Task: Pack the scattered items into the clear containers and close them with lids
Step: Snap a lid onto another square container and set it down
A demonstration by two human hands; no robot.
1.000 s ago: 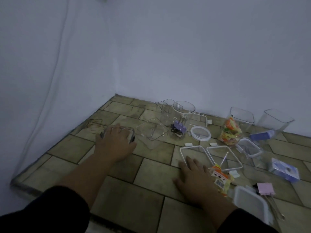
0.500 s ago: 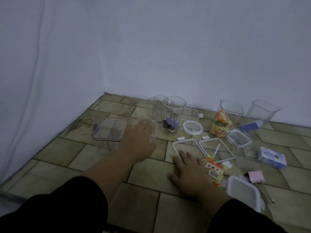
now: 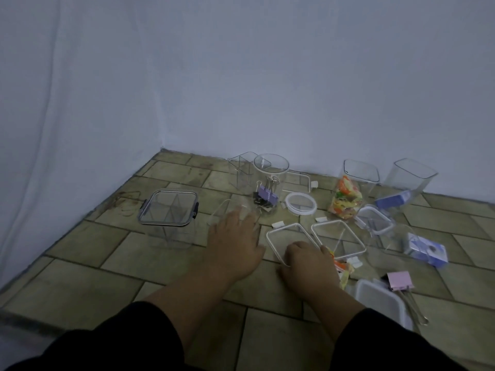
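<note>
resting left hand [image 3: 235, 245], fingers [image 3: 242, 219] straight, on clear container [image 3: 224, 213], right hand [image 3: 305, 261] curling round lid [image 3: 286, 226]

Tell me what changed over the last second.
The left hand came off the lidded clear square container and moved right, toward the round clear jar of binder clips. The right hand curled its fingers at the white-rimmed square lid; its grip is unclear. Everything else stayed put.

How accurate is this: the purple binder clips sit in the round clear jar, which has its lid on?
Wrong on the lid: the head view shows the round clear jar open-topped, purple binder clips inside, a round lid lying beside it.
</note>
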